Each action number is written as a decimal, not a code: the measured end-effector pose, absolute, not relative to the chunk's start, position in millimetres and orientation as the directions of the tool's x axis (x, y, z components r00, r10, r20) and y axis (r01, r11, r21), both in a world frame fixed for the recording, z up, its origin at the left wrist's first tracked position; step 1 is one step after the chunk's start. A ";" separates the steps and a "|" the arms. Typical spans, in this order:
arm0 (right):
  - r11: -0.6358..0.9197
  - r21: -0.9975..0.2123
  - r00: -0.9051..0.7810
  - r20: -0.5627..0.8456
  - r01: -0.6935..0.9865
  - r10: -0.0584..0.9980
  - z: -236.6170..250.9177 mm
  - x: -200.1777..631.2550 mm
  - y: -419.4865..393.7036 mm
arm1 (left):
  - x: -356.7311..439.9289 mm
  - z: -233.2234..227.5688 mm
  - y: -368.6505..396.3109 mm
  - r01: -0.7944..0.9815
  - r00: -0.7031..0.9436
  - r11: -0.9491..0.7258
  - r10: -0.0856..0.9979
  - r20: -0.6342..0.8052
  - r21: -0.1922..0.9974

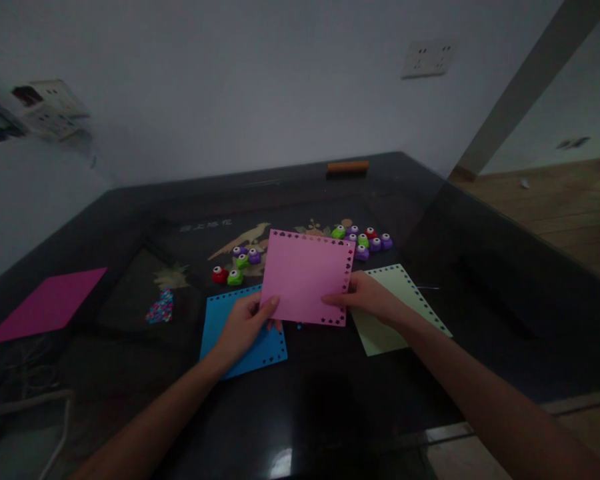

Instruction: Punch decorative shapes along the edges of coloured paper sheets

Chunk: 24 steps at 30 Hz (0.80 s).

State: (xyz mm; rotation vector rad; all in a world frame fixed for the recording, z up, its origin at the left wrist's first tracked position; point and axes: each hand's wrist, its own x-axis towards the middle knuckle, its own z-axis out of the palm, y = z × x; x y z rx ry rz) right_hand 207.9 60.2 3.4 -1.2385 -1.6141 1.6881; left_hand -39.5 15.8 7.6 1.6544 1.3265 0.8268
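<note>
Holding the pink sheet (304, 277) lifted above mid-desk, left hand (243, 325) pinches its lower left corner and right hand (369, 298) pinches its right edge, both closed on it. Risks: thin paper could crease under the pinch, or sweep the punches (363, 239) near the far edge.

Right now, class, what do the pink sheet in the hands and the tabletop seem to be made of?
Pink sheet: probably matte paper or thin card; it is flat, thin, and has punched heart holes along its edges. Tabletop: glossy dark surface, maybe glass or lacquer; it reflects light.
</note>
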 end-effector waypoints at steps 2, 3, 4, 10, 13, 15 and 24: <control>-0.170 -0.957 -0.464 -0.264 0.236 0.846 1.9 207.8 60.5 | -41.8 8.2 17.3 0.450 0.221 -0.106 0.975 0.005 0.887; -0.166 -0.957 -0.462 -0.261 0.237 0.848 1.4 207.6 60.8 | -43.4 8.6 18.6 0.463 0.219 -0.113 0.976 0.011 0.879; -0.162 -0.957 -0.456 -0.259 0.240 0.851 1.1 207.3 61.0 | -45.4 9.2 20.2 0.473 0.211 -0.120 0.977 0.020 0.873; -0.148 -0.964 -0.405 -0.228 0.220 0.885 2.4 206.0 61.2 | -70.3 12.9 37.9 0.595 0.037 -0.161 0.984 0.173 0.788; -0.111 -0.970 -0.387 -0.189 0.215 0.903 0.9 206.4 61.2 | -93.2 12.1 50.7 0.726 -0.034 -0.188 0.951 0.309 0.661; -0.095 -0.974 -0.365 -0.167 0.207 0.916 -0.9 206.5 61.4 | -108.3 9.7 58.3 0.853 0.015 -0.219 0.917 0.398 0.474; -0.135 -0.987 -0.281 -0.153 0.082 0.948 1.4 201.8 58.8 | -127.8 -13.0 65.6 0.993 0.120 -0.110 0.956 0.268 -0.051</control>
